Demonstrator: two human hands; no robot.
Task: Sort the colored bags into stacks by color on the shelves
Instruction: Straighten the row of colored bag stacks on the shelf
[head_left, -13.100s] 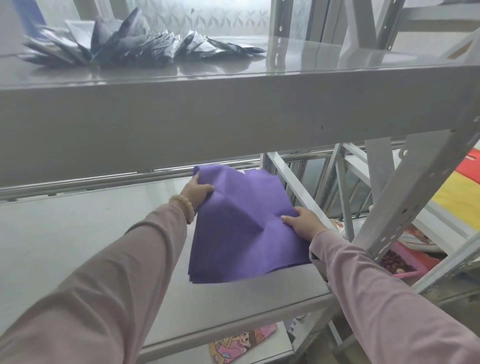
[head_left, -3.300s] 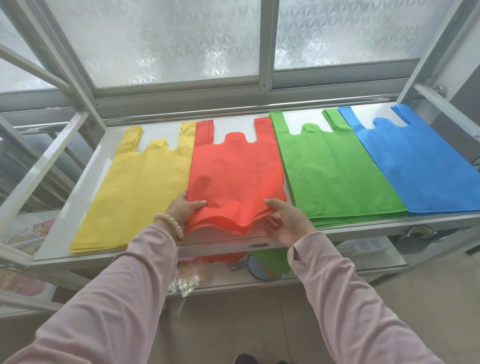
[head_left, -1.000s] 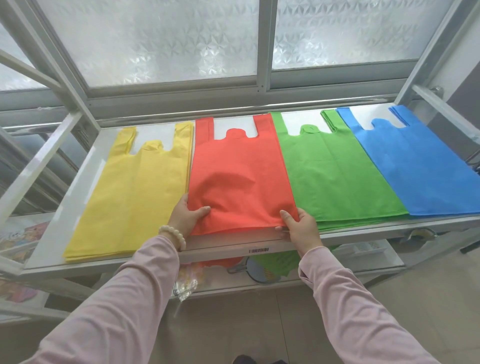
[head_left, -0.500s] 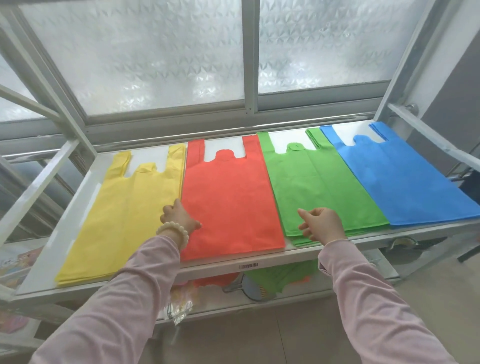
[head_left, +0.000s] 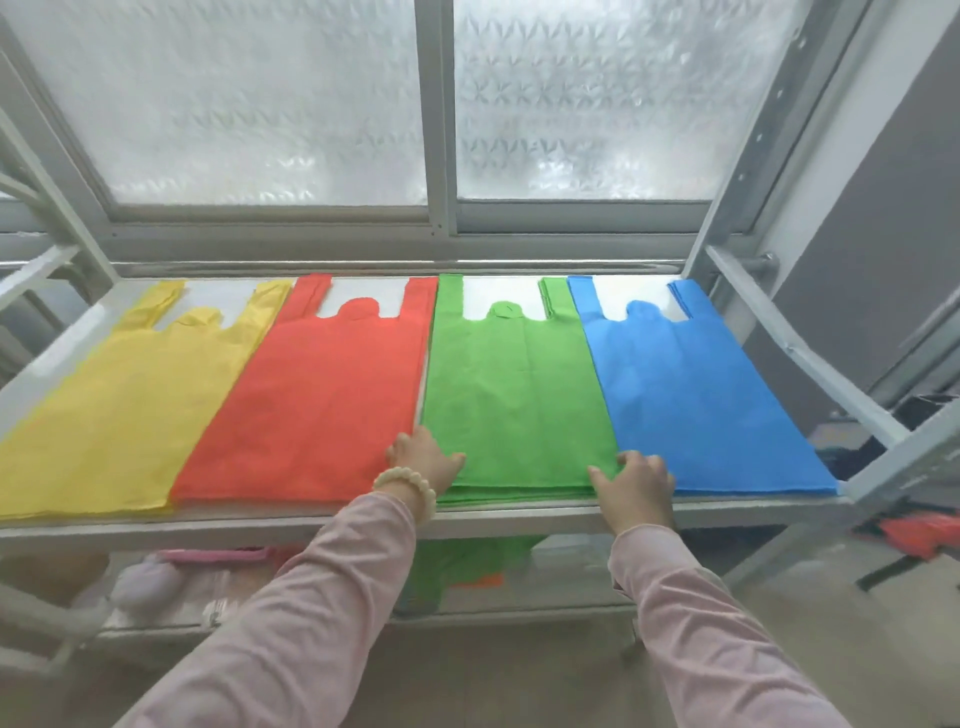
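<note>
Four flat stacks of bags lie side by side on the grey shelf (head_left: 519, 514): yellow bags (head_left: 119, 410), red bags (head_left: 317, 405), green bags (head_left: 514, 400) and blue bags (head_left: 691, 400), handles toward the window. My left hand (head_left: 423, 460) is at the green stack's near left corner, thumb across its top and fingers curled at the edge beside the red stack. My right hand (head_left: 636, 483) rests on the green stack's near right corner, where it meets the blue stack, with fingers relaxed on top.
A frosted window (head_left: 436, 104) closes off the back. Slanted metal braces (head_left: 810, 364) frame the shelf's right end and another stands at the left. On the lower shelf sit green and orange bags (head_left: 467, 566) and pink items (head_left: 208, 556).
Both hands left the red stack and moved right to the green stack's near corners. The camera view shifted right and closer to the shelf.
</note>
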